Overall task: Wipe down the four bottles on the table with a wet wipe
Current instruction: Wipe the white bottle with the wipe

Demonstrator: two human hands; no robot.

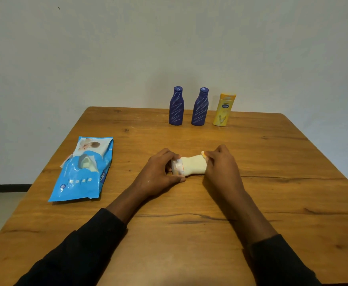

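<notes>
A fourth bottle (pixel 178 167) lies on its side at the middle of the wooden table (pixel 272 182), mostly covered by a pale wet wipe (pixel 193 166) wrapped around it. My left hand (pixel 160 172) grips the bottle's left end. At the other end, my right hand (pixel 222 166) curls round the wipe, where a small orange part shows. Two dark blue bottles (pixel 176 106) (pixel 200 107) and a yellow bottle (pixel 223 110) stand upright in a row near the far edge, apart from both hands.
A blue pack of wet wipes (pixel 82 172) lies flat on the left side of the table, its flap open with a wipe showing. A plain wall stands right behind the table's far edge.
</notes>
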